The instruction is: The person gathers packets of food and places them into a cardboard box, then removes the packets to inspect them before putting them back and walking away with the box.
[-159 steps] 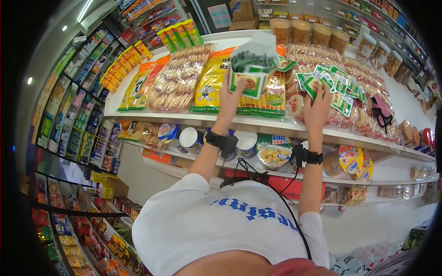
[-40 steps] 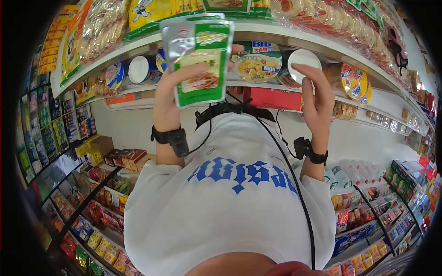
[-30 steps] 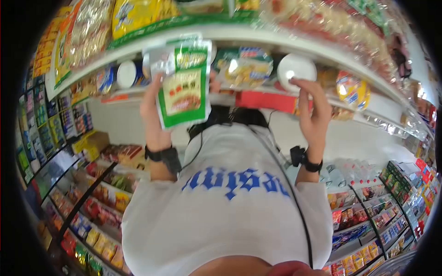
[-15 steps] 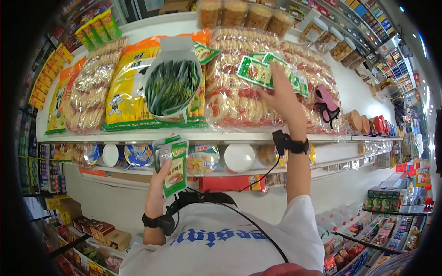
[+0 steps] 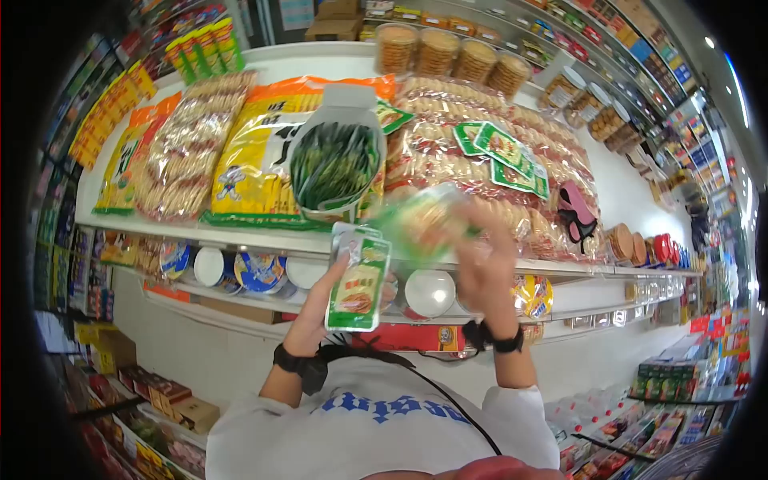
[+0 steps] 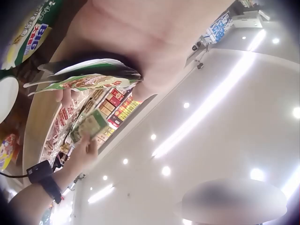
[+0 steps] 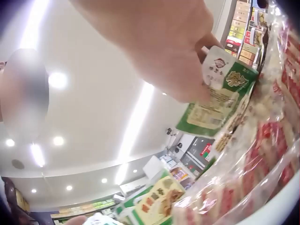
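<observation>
The left hand [image 5: 316, 308] grips a small stack of green-and-white packets [image 5: 358, 280] at the shelf's front edge; in the left wrist view several packet edges [image 6: 89, 80] fan out from that hand. To its right, the right hand [image 5: 488, 264] pinches a single packet [image 5: 424, 224], blurred in the head view and clearer in the right wrist view [image 7: 220, 91]. Behind the left hand's stack stands an opened white box [image 5: 336, 164] full of similar packets. Several loose packets [image 5: 508, 156] lie on the bagged crackers [image 5: 432, 152] at the right.
Large yellow snack bags [image 5: 256, 160] lie left of the box. Clear jars [image 5: 436, 54] line the back, and a pink-and-black item [image 5: 576, 212] lies at the right. Under the shelf edge [image 5: 208, 232] are instant noodle tubs [image 5: 430, 293].
Since half a second ago, the right hand has come back from the loose packets toward the left hand, now with a packet. The left hand's stack appears farther right and higher in view.
</observation>
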Demonstrator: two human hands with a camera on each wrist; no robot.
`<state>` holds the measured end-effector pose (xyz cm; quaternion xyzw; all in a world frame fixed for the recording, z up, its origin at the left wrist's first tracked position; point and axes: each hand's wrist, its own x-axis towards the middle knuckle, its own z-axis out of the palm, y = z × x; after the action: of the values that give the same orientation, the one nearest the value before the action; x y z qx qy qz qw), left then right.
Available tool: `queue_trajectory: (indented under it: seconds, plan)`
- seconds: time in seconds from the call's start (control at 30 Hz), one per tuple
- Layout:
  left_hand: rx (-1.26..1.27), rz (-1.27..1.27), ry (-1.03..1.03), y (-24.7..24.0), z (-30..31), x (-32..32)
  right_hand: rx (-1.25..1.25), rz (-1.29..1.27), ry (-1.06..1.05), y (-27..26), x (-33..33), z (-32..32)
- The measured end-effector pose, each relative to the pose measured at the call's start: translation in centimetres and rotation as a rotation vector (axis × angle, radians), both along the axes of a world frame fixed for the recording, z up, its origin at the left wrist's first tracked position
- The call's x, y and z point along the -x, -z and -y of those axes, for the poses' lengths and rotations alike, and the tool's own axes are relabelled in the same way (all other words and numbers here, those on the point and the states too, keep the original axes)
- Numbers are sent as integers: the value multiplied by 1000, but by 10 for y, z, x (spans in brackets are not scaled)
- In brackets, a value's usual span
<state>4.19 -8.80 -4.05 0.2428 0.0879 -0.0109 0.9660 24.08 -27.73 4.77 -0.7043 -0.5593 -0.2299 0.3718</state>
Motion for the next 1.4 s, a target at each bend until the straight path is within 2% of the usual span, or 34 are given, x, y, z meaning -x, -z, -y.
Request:
queue_trajectory:
  seconds: [0.03, 0.07, 0.1, 0.2, 0.23, 0.27, 0.33, 0.4, 0.47, 0.53, 0.63, 0.67, 0.77, 0.8, 0.87, 0.93, 0.97, 1.03, 1.1, 1.13, 1.23, 1.27, 1.33, 1.37, 1.4]
  plan:
    - [1, -152, -240, 4, 7, -5, 122, 3, -207, -3, 21, 1]
    - [90, -106, -194, -8, 7, -2, 265, 7, -398, 1, 35, -1]
    - [176, -56, -145, -20, 6, 3, 307, -70, -443, 8, 46, -6]
    - [-163, -212, -175, -18, 4, 22, 410, -264, -562, 16, 57, -17]
    - [-45, -149, -84, -20, -4, 21, 433, -316, -601, 9, 54, -17]
    - [-69, -144, -61, -23, -5, 21, 456, -372, -633, 3, 51, -15]
    - [-105, -89, 4, -33, -4, 22, 237, -488, -509, -5, 32, -13]
    - [-133, 16, 63, -49, -2, 22, 172, -450, -92, -21, -11, -19]
    - [-140, 17, 61, -51, -5, 23, 27, -94, 168, 0, -98, -35]
    - [-190, -3, 67, -50, -9, 23, 120, 243, 519, 30, -169, -35]
    - [-269, -100, 4, -65, -9, 29, 367, -139, 551, 65, -215, -25]
    - [-288, -111, 13, -58, -15, 30, 375, -125, 575, 45, -193, -28]
    - [-216, -178, 87, -46, -27, 31, 307, -134, 555, 39, -181, -20]
    - [-189, -176, 62, -41, -28, 30, 161, -86, 498, 28, -163, -21]
    - [-175, -164, 24, -49, -27, 27, -134, 25, 366, -13, -89, -32]
    - [-145, -126, -27, -53, -22, 23, -158, -135, 189, -34, 3, -35]
    - [-126, -93, -57, -54, -21, 20, -98, -126, 33, -25, 32, -34]
    - [-14, 26, -80, -49, -23, 14, 219, 58, -119, -14, 84, -36]
    - [178, 204, -77, -40, -28, 7, 302, -157, -232, -16, 113, -38]
    - [-90, 12, -212, -47, -21, 23, 343, -263, -290, -17, 120, -38]
    - [-159, -58, -118, -56, -26, 29, 370, -383, -428, -24, 107, -23]
    - [-182, -90, -86, -59, -29, 33, 287, -445, -329, -15, 91, -17]
    - [-255, -156, -109, -70, -30, 42, 87, -524, -17, -28, 44, -17]
    - [-285, -195, -125, -72, -28, 47, 67, -219, 217, 5, -16, -8]
    - [-260, -152, -94, -70, -29, 49, 53, -160, 365, 23, -72, -4]
